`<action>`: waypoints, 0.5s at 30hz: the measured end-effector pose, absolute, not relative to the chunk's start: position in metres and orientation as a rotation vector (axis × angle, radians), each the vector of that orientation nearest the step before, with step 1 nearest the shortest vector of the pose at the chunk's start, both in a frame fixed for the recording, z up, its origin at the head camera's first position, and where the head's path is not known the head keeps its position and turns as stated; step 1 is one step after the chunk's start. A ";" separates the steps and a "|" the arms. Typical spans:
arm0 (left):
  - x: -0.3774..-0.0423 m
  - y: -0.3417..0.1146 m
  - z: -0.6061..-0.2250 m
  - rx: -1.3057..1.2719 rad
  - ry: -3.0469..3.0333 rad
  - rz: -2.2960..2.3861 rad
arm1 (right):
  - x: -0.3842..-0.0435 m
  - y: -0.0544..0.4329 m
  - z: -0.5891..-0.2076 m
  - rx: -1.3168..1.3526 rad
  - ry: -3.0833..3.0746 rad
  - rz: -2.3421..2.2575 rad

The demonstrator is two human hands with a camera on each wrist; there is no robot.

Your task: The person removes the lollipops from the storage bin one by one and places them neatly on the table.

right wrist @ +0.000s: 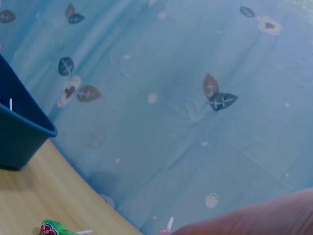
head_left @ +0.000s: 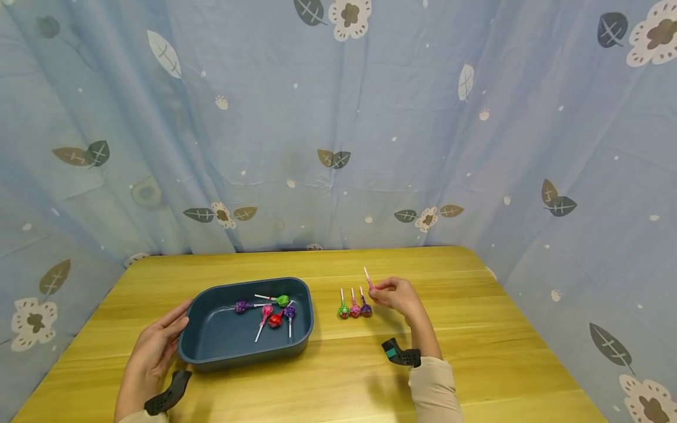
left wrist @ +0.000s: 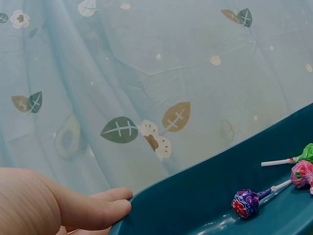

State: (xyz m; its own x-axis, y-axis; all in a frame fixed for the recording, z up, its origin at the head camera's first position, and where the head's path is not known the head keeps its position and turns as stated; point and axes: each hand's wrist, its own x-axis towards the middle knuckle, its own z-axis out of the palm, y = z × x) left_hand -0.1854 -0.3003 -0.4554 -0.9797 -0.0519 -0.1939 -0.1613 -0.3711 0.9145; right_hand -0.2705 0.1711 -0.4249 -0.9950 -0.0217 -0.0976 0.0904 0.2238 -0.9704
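A dark blue tray (head_left: 211, 343) sits on the wooden table (head_left: 476, 352) and holds several wrapped lollipops (head_left: 275, 318). My left hand (head_left: 156, 346) rests with straight fingers (left wrist: 105, 208) against the tray's left rim (left wrist: 161, 188). Right of the tray, three lollipops lie in a row: green (head_left: 344, 310), pink (head_left: 355, 309) and purple (head_left: 366, 308). My right hand (head_left: 398, 296) pinches a pink lollipop (head_left: 369, 283) just right of that row, stick pointing up and back. In the left wrist view a purple lollipop (left wrist: 246, 203) lies inside the tray.
A blue curtain with leaf and flower prints (head_left: 338, 129) hangs around the table on three sides. The table's right edge (head_left: 534, 317) is close to the curtain. Black wrist mounts (head_left: 402, 354) sit on both forearms.
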 end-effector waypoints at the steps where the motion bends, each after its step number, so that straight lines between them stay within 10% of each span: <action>1: -0.185 -0.300 -0.455 -0.294 1.728 2.526 | -0.271 0.171 -0.426 0.078 2.401 -1.883; 15: -0.183 -0.300 -0.454 -0.272 1.744 2.502 | -0.268 0.177 -0.437 0.165 2.580 -1.549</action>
